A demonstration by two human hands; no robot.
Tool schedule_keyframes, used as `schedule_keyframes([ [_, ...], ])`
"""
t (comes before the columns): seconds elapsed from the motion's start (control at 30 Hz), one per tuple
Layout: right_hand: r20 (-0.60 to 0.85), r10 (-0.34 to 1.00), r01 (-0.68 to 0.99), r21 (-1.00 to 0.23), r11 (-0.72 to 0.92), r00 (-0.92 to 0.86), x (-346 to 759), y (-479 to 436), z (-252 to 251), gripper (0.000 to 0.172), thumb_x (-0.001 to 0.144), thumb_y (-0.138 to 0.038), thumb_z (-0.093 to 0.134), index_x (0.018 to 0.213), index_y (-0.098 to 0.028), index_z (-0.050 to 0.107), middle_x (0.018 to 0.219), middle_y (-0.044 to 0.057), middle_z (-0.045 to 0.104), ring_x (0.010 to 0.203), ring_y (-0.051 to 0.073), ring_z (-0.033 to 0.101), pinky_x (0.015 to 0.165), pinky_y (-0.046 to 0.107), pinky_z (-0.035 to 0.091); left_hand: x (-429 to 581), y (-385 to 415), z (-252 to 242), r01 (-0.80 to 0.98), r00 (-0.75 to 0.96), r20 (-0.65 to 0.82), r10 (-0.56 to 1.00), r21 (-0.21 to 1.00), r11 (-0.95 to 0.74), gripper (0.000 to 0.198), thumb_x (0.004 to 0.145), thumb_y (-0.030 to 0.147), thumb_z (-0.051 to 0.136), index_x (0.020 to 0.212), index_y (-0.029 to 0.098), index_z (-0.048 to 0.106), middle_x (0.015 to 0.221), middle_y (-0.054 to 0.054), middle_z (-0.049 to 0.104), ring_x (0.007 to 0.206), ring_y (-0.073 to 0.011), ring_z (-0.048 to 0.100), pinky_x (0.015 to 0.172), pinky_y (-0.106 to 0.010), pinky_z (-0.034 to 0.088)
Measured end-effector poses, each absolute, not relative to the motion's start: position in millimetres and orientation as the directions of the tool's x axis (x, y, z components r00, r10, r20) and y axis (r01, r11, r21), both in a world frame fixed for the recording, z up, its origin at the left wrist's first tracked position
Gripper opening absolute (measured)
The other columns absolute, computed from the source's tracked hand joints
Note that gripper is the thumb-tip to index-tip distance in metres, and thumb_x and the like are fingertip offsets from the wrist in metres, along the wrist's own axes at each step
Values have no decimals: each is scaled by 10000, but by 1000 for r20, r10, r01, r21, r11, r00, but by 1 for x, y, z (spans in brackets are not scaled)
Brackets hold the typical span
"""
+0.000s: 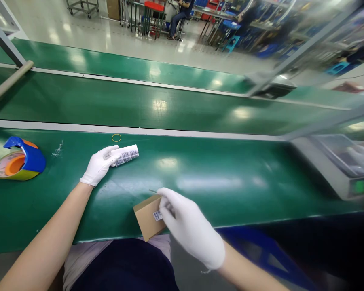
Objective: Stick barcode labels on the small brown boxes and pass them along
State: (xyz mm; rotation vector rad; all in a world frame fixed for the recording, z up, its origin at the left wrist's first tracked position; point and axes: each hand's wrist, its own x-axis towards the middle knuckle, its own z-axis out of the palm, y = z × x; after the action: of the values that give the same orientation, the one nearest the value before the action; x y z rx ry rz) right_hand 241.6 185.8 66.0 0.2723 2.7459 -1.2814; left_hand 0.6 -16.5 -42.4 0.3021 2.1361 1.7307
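Observation:
My left hand (100, 163), in a white glove, is closed on a sheet of labels (126, 155), white with printed codes and curled over, just above the green work surface. My right hand (189, 226), gloved as well, is closed at the right side of a small brown cardboard box (147, 218) near the table's front edge. The box is tilted, and a small printed label (157, 215) sits on its face beside my thumb. A thin dark strip (153, 191) pokes out by my right fingertips; its kind is unclear.
A blue tape dispenser (34, 157) with a tape roll stands at the left. Beyond the labels lies a yellow rubber band (116, 138). A blurred grey device (330, 169) with a green display is at the right, another person's gloved hand (362, 157) over it. White rails divide the green surfaces.

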Motion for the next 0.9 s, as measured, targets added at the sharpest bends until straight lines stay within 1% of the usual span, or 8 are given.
schedule_keyframes([
  [0.17, -89, 92, 126, -554, 823, -992, 245, 171, 59, 548, 920, -83, 408, 1435, -242, 510, 970, 56, 648, 852, 263, 648, 739, 424, 561, 1, -16, -42, -57, -907, -150, 394, 969, 239, 674, 802, 585, 786, 1342, 196, 679, 1323, -123, 723, 1135, -307, 709, 962, -402, 596],
  [0.27, -50, 189, 188, -516, 836, -981, 245, 178, 55, 724, 870, -124, 557, 1549, -324, 405, 1036, 52, 606, 882, 271, 624, 762, 438, 571, 1, -16, -41, -53, -907, -146, 394, 970, 237, 693, 803, 597, 773, 1351, 185, 672, 1320, -132, 723, 1159, -318, 703, 983, -419, 590],
  [0.33, 1, 306, 255, -552, 794, -952, 249, 190, 50, 783, 855, -159, 625, 1573, -344, 374, 1070, 52, 587, 887, 259, 611, 798, 443, 577, 1, -16, -40, -53, -909, -148, 389, 968, 244, 692, 806, 602, 764, 1348, 183, 674, 1338, -133, 714, 1188, -322, 690, 991, -422, 585],
  [0.43, 160, 453, 277, -601, 749, -877, 263, 206, 36, 666, 927, -193, 578, 1559, -310, 405, 1045, 57, 582, 899, 250, 604, 851, 458, 574, 2, -16, -38, -51, -912, -154, 380, 963, 266, 699, 796, 616, 763, 1338, 183, 679, 1344, -129, 712, 1193, -325, 687, 981, -420, 591],
  [0.53, 256, 495, 209, -681, 702, -830, 282, 199, 17, 613, 944, -234, 601, 1527, -289, 422, 1253, 99, 582, 1092, 283, 610, 974, 505, 549, 3, -15, -36, -45, -911, -155, 383, 959, 281, 726, 781, 631, 765, 1337, 174, 676, 1332, -131, 719, 1192, -329, 687, 984, -423, 594],
  [0.67, 150, 438, 149, -803, 577, -886, 292, 169, -8, 841, 870, -323, 693, 1598, -242, 279, 1596, 147, 366, 1444, 375, 402, 1187, 590, 383, 3, -15, -33, -32, -913, -141, 384, 960, 277, 724, 784, 634, 754, 1328, 162, 679, 1338, -137, 715, 1205, -329, 680, 1011, -420, 580],
  [0.8, 36, 504, 235, -854, 464, -863, 271, 153, -16, 858, 843, -292, 686, 1596, -222, 281, 1605, 139, 382, 1478, 351, 376, 1228, 553, 342, 3, -17, -35, 0, -915, -122, 385, 954, 301, 711, 789, 620, 749, 1331, 166, 679, 1330, -137, 717, 1185, -331, 687, 1010, -425, 576],
  [0.9, 22, 550, 264, -861, 435, -835, 242, 156, -14, 861, 822, -274, 695, 1588, -199, 309, 1596, 140, 401, 1474, 332, 387, 1238, 522, 338, 0, -20, -40, 20, -922, -98, 375, 955, 298, 686, 818, 600, 719, 1347, 168, 667, 1359, -135, 699, 1228, -327, 663, 1044, -423, 551],
])
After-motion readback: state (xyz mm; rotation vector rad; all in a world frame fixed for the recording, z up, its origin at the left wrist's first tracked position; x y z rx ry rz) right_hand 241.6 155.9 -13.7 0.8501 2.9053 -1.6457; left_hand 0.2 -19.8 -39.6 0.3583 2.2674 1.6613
